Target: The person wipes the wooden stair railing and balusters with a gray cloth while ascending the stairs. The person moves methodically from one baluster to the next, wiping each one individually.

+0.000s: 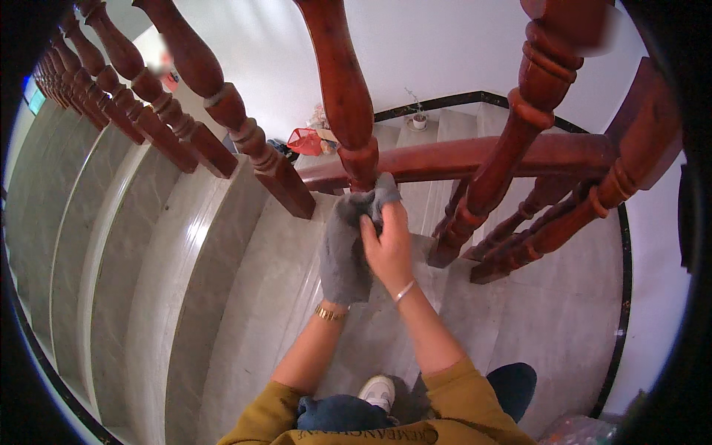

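Note:
A grey cloth (346,250) is bunched at the lower end of a turned reddish-brown wooden baluster (347,83). My right hand (389,245) grips the cloth, with its thumb against the folds and its fingertips under a cloth flap by the baluster. The same cloth drapes over my left hand (336,304), hiding nearly all of it, so its fingers cannot be seen. Both hands are close together, directly in front of the baluster. The foot of this baluster is hidden behind the cloth and hands.
Grey stone stairs (167,250) curve up on the left beside more balusters (222,105). To the right stand a thick newel post (548,83) and a lower handrail (489,158). Below are a red plastic basket (305,142) and a potted plant (419,120). My shoe (378,391) rests on the stone.

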A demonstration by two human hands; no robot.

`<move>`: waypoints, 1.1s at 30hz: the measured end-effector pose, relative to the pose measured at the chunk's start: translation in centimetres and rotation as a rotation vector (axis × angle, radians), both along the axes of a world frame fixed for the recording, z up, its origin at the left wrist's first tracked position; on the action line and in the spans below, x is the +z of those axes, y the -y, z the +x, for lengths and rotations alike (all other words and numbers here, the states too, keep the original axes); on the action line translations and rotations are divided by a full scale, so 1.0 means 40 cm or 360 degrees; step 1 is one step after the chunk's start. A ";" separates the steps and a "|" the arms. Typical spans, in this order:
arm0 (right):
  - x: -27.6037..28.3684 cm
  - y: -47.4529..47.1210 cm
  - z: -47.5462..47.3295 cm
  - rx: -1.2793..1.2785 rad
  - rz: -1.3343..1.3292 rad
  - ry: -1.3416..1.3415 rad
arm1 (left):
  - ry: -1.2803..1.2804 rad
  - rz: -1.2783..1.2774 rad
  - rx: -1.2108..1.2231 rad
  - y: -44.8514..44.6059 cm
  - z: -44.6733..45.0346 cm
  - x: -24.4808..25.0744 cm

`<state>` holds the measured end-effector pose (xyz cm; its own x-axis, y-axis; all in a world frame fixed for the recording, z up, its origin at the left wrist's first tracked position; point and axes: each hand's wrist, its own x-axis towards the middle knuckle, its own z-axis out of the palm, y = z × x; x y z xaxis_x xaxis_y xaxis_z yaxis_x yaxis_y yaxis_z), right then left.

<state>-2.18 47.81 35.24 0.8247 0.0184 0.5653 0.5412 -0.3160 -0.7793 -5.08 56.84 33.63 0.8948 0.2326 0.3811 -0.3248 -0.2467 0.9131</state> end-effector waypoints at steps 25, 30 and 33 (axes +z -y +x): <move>0.016 0.072 0.010 0.0059 -0.0643 0.0271 | -0.0003 0.0587 0.0221 0.023 0.029 -0.117; -0.106 0.094 -0.002 0.0241 0.0198 -0.0436 | -0.0109 0.0326 0.0410 0.042 -0.010 -0.071; -0.061 0.034 0.038 0.0097 0.0370 -0.0492 | 0.0049 0.0167 0.0443 0.026 0.029 -0.031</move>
<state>-0.66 46.46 32.79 0.9581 -0.0266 0.2853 0.2822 -0.0860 -0.9555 -3.93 55.78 32.39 0.7897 0.4254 0.4420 -0.2585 -0.4227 0.8686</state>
